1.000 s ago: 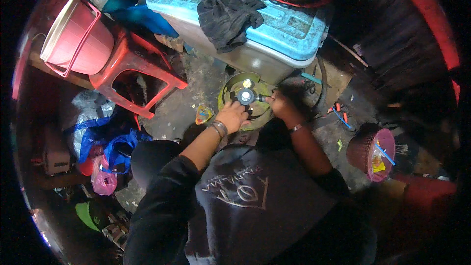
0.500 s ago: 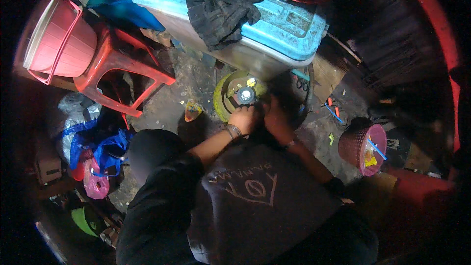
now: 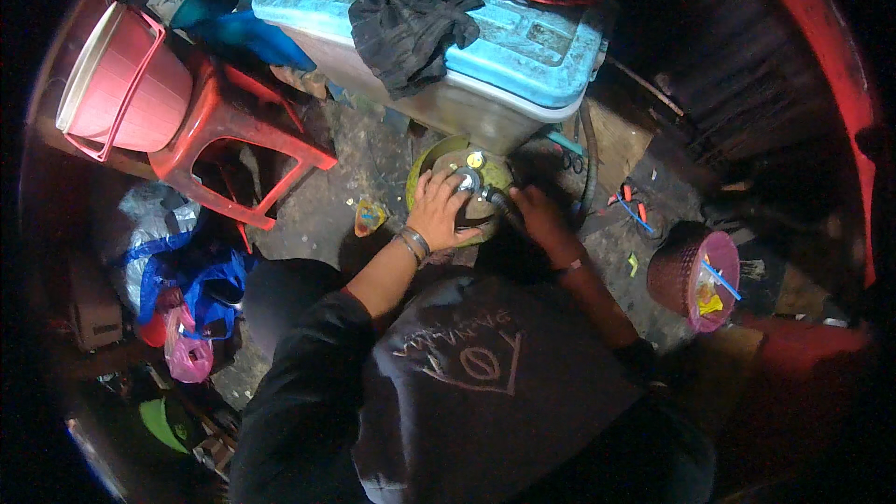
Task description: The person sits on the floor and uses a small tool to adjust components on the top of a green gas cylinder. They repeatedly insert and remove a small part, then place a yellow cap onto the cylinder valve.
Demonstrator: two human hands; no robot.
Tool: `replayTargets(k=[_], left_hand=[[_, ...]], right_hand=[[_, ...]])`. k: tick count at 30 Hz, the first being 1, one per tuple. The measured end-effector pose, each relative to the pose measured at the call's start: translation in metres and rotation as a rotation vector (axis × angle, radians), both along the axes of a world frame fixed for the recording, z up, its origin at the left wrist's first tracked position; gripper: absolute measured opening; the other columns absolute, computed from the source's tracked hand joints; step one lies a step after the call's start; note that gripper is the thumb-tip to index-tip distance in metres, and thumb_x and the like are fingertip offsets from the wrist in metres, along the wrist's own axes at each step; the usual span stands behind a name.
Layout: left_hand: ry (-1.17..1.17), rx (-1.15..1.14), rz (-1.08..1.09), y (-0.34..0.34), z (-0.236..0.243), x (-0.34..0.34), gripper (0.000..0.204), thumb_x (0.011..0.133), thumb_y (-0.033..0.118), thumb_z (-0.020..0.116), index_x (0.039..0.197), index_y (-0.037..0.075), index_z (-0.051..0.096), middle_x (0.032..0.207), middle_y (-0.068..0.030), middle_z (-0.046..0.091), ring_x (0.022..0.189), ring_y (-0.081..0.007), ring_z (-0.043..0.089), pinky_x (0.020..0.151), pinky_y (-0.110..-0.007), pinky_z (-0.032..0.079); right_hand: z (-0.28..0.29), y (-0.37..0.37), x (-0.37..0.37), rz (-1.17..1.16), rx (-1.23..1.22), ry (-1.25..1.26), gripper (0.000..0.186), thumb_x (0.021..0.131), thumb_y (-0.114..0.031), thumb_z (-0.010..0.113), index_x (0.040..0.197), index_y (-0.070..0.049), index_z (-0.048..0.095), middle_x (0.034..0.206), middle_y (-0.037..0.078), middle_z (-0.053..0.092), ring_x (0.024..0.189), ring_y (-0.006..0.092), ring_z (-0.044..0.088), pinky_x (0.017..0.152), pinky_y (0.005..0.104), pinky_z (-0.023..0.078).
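Observation:
A squat yellow-green gas cylinder (image 3: 417, 173) stands on the floor before me, with a regulator (image 3: 472, 181) on its top. My left hand (image 3: 437, 212) lies over the cylinder's top with fingers spread, their tips by the regulator and the thumb out to the right. From the regulator a dark gas hose (image 3: 504, 206) runs toward the lower right. My right hand (image 3: 544, 226) is closed at this hose, right of the cylinder; shadow covers part of its fingers. Beside the regulator sits a small round yellow-and-white piece (image 3: 476, 160).
Behind the cylinder stands a blue-lidded box (image 3: 523, 65) with a black cloth (image 3: 408, 28) on it. A red stool (image 3: 219, 135) and pink bucket (image 3: 126, 84) are at left, above bags (image 3: 201, 285). At right stand a pink basket (image 3: 674, 271) and orange-handled tool (image 3: 627, 193).
My left hand has opened from a closed grip and spread over the cylinder's top. The right hand has shifted slightly right, and the hose at the regulator now shows between the hands.

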State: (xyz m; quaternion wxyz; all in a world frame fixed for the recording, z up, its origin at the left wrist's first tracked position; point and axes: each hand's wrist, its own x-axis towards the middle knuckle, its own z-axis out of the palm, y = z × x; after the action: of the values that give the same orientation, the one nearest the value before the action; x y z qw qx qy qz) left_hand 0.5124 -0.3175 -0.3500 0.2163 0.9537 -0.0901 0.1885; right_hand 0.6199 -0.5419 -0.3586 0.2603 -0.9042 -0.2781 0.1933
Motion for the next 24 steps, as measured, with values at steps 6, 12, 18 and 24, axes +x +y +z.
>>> replayTargets(k=[6, 12, 18, 24], left_hand=[[0.06, -0.149, 0.122, -0.005, 0.004, 0.015, 0.075, 0.07, 0.052, 0.074, 0.123, 0.005, 0.049, 0.137, -0.0175, 0.041, 0.137, -0.0414, 0.027, 0.113, -0.059, 0.015], [-0.211, -0.563, 0.574, -0.009, -0.03, 0.028, 0.044, 0.092, 0.026, 0.057, 0.122, -0.003, 0.045, 0.128, -0.0246, 0.046, 0.128, -0.0426, 0.037, 0.11, -0.05, 0.025], [-0.051, -1.0, 0.971, -0.003, -0.053, 0.038, 0.037, 0.098, 0.025, 0.051, 0.119, -0.004, 0.045, 0.114, -0.0246, 0.053, 0.109, -0.037, 0.051, 0.096, -0.043, 0.038], [-0.067, -0.771, 0.831, -0.003, -0.052, 0.034, 0.028, 0.101, 0.025, 0.044, 0.1, -0.003, 0.05, 0.097, -0.0201, 0.054, 0.09, -0.035, 0.053, 0.084, -0.042, 0.042]], right_hand=[[0.043, 0.023, -0.006, -0.14, 0.229, 0.081, 0.034, 0.092, -0.032, 0.06, 0.107, -0.002, 0.058, 0.099, 0.026, 0.062, 0.097, 0.0426, 0.06, 0.081, 0.0501, 0.048], [0.033, 0.091, 0.004, -0.169, 0.176, -0.3, 0.039, 0.087, -0.038, 0.065, 0.103, -0.003, 0.055, 0.092, 0.018, 0.064, 0.09, 0.0375, 0.064, 0.077, 0.0444, 0.05], [0.014, 0.154, 0.0, -0.291, -0.175, 0.011, 0.062, 0.08, -0.046, 0.068, 0.118, -0.005, 0.04, 0.086, 0.02, 0.068, 0.078, 0.0379, 0.068, 0.062, 0.0465, 0.052], [-0.016, 0.131, 0.036, 0.543, 0.059, -0.345, 0.041, 0.073, -0.034, 0.068, 0.103, -0.011, 0.052, 0.067, 0.018, 0.062, 0.063, 0.0393, 0.062, 0.057, 0.0511, 0.049]])
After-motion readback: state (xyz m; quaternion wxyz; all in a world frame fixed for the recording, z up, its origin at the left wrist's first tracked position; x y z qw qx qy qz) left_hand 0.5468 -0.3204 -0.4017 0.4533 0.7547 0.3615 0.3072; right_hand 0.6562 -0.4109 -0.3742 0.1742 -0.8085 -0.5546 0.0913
